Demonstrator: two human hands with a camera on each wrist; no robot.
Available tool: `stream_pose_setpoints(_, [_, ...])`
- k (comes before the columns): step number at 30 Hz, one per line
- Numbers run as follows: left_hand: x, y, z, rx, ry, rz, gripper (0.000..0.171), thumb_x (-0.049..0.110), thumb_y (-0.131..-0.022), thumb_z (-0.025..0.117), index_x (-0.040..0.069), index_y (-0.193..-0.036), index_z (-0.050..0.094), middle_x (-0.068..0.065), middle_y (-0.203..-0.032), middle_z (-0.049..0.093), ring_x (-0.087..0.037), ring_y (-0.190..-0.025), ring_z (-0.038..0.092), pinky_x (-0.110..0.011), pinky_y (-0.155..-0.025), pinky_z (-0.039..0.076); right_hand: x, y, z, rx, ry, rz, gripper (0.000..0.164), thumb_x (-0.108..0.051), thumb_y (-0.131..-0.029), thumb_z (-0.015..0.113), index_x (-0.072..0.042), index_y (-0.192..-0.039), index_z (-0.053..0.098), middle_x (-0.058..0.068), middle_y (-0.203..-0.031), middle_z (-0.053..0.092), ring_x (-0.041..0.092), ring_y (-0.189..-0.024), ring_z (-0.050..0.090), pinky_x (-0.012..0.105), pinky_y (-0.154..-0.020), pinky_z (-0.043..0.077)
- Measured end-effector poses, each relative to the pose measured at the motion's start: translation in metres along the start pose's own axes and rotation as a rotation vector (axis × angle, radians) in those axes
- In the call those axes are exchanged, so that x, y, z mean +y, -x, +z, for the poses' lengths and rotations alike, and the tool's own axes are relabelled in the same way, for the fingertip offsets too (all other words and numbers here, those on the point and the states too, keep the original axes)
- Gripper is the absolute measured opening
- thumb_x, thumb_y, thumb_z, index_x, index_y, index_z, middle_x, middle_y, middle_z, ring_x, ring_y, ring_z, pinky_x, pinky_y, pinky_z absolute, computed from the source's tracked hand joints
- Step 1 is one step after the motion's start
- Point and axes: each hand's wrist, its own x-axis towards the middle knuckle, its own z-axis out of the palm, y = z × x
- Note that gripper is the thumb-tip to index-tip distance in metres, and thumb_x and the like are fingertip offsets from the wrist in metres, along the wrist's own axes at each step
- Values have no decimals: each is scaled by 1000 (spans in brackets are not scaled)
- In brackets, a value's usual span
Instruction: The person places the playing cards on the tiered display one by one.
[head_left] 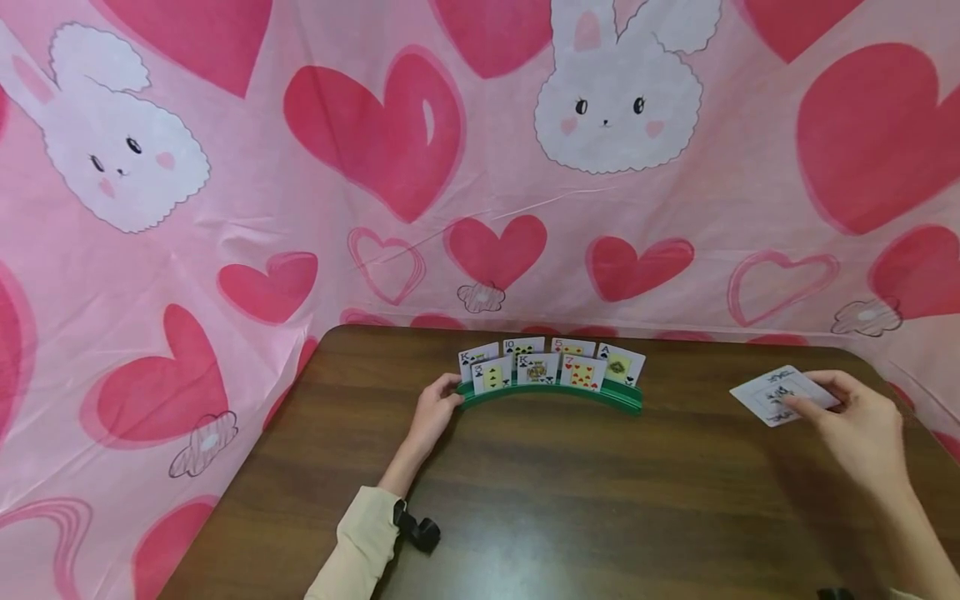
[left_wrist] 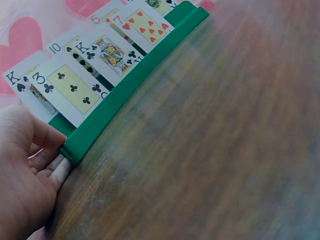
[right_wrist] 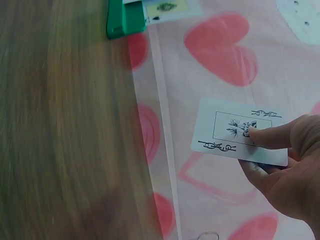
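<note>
A curved green card holder (head_left: 622, 399) stands on the table with several playing cards upright in two rows. In front are the 3 of clubs (left_wrist: 70, 82), king of clubs (left_wrist: 112, 55) and 7 of hearts (left_wrist: 150, 25). Behind them show a king of spades (head_left: 480, 353), a 10, a 5 and an ace (head_left: 619, 365). My left hand (head_left: 433, 415) pinches the holder's left end between thumb and fingers. Off to the right, my right hand (head_left: 862, 425) holds a black-and-white joker card (right_wrist: 207, 127) raised over the table, thumb on its face and fingers beneath.
The brown wooden table (head_left: 570, 500) has rounded far corners. A pink cloth (head_left: 510, 183) printed with hearts and rabbits hangs behind it and along the left side. A black strap (head_left: 416, 531) is on the left wrist, over a beige sleeve (head_left: 363, 533).
</note>
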Motion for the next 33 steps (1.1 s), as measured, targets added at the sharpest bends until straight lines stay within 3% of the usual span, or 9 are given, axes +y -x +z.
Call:
stream_pose_setpoints(2, [-1, 0, 0, -1, 4, 0, 30, -2, -92, 58, -6, -121, 67, -23, -122, 66, -30, -107, 60, -40, -92, 45, -5, -2, 6, -1, -8, -28, 17, 0, -86, 80, -5, -100, 70, -45, -77, 51, -10, -61, 49, 18, -49, 36])
stream_pose_setpoints(5, [-2, -1, -1, -5, 11, 3, 31, -2, -92, 58, -6, -122, 67, -23, -123, 66, -30, -108, 60, -38, -91, 45, -12, -5, 14, -6, -35, -60, 26, 3, -86, 78, 11, -109, 67, -41, -75, 54, -10, -61, 51, 18, -48, 36])
stream_pose_setpoints(11, [-2, -1, -1, -8, 28, -4, 31, -1, -93, 57, -6, -122, 67, -23, -123, 65, -29, -107, 59, -36, -90, 45, -24, -9, 29, -22, -44, -99, 30, 4, -87, 77, 12, -113, 68, -41, -74, 55, -11, -61, 52, 19, -49, 36])
stream_pose_setpoints(23, [-1, -2, 0, -5, 28, -8, 30, -2, -92, 58, -5, -120, 67, -21, -120, 66, -29, -106, 59, -37, -91, 45, -43, -9, 56, -112, -99, -56, 23, -4, -88, 80, 6, -107, 71, -34, -78, 63, -11, -68, 59, 17, -55, 42])
stream_pose_setpoints(28, [-2, -2, 0, -3, 28, 3, 30, -2, -92, 58, -6, -120, 67, -21, -119, 67, -28, -104, 60, -36, -89, 45, -50, -9, 69, -148, -130, -31, 23, -6, -89, 79, 7, -107, 73, -7, -84, 74, -9, -71, 61, 15, -59, 46])
stream_pose_setpoints(33, [-3, -2, 0, -7, 43, -14, 30, -2, -93, 57, -4, -121, 67, -21, -121, 66, -27, -105, 59, -34, -88, 45, -55, -8, 81, -161, -108, -14, 24, -7, -90, 79, 7, -108, 74, 18, -91, 75, -5, -69, 60, 17, -58, 46])
